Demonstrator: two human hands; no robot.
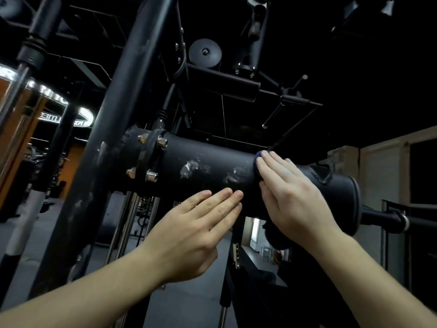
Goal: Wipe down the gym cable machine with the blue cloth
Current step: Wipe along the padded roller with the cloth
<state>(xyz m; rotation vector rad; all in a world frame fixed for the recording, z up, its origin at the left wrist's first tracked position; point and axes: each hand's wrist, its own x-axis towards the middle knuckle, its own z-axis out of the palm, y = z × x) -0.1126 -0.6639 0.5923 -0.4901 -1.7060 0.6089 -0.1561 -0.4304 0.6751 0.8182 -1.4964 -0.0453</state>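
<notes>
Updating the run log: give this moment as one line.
right hand: presses blue cloth on black tube | left hand: open, by tube | white scuffs: beside cloth

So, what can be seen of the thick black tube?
The tube is thick, round, matte black, seemingly painted metal, sloping down to the right. A flange with four shiny bolts joins its left end to the frame; its right end flares. Whitish scuffs mark its middle. The right hand presses the cloth flat on it; the left hand's fingers reach its lower edge.
</notes>
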